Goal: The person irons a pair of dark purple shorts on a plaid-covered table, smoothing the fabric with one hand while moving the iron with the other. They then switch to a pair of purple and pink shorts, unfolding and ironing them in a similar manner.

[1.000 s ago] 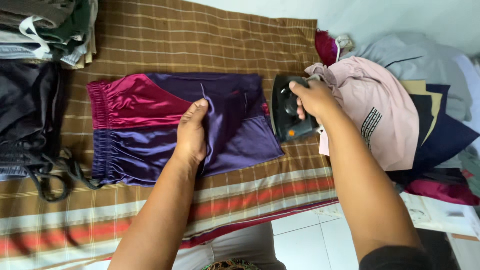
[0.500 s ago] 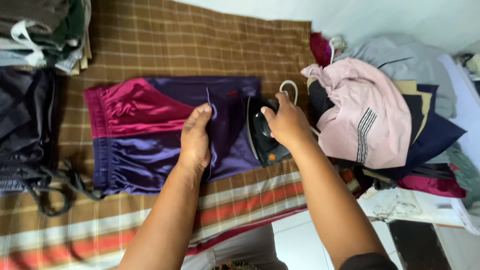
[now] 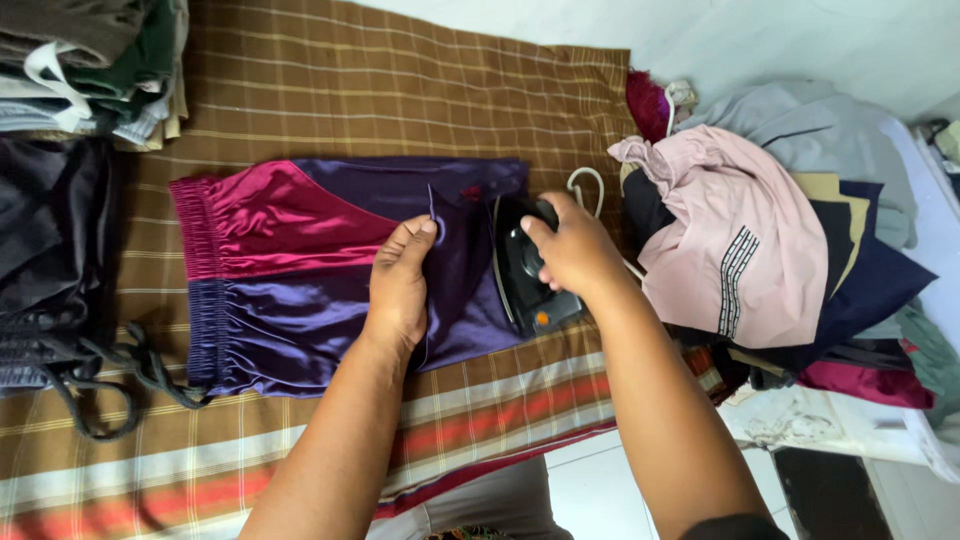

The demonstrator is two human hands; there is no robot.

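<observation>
A pair of satin shorts (image 3: 300, 270), purple with a maroon panel, lies flat on a brown checked cloth (image 3: 380, 90). My left hand (image 3: 400, 285) rests palm down on the shorts' middle, fingertips pinching a small fold of fabric. My right hand (image 3: 570, 245) grips the handle of a black clothes iron (image 3: 525, 290), which sits on the right leg end of the shorts. The iron's white cord (image 3: 590, 185) loops just behind my right hand.
A heap of clothes topped by a pink shirt (image 3: 740, 250) lies at the right. Folded garments (image 3: 90, 60) are stacked at the top left. Dark clothing with a drawstring (image 3: 90, 370) lies at the left. White floor tiles (image 3: 600, 490) show below the cloth's edge.
My right hand has brought the iron leftwards from beside the clothes heap onto the shorts' right end. My left hand has stayed on the shorts.
</observation>
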